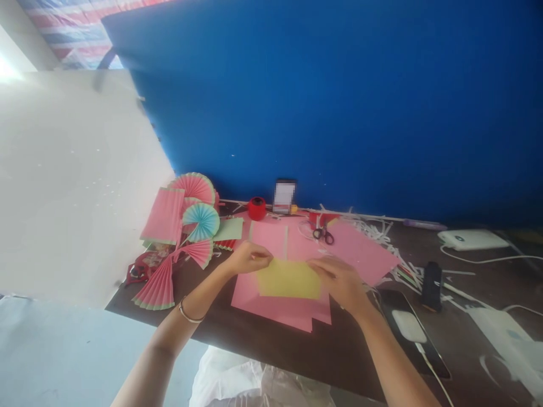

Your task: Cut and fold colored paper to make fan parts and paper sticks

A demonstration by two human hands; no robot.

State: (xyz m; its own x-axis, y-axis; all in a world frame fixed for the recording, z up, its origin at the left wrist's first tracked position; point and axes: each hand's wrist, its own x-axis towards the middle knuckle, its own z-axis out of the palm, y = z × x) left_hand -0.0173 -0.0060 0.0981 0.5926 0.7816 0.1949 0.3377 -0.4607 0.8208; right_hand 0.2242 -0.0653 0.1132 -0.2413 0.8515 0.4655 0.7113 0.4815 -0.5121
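A yellow paper sheet (pixel 289 280) lies on a stack of pink paper sheets (pixel 280 308) on the dark table (pixel 263 345). My left hand (pixel 249 257) pinches the yellow sheet's upper left corner, fingers closed. The upper right edge of the sheet is pinched by my right hand (pixel 341 280), its fingers curled over the paper. A bracelet (pixel 189 314) sits on my left wrist.
Pleated pink and teal paper fans (pixel 186 226) lie at the left. Black-handled scissors (pixel 323 234), a red tape roll (pixel 257 208) and white paper strips (pixel 382 232) sit at the back. A phone (pixel 413 330), a dark object (pixel 431 278) and white devices with cables (pixel 470 239) lie to the right. A blue wall stands behind.
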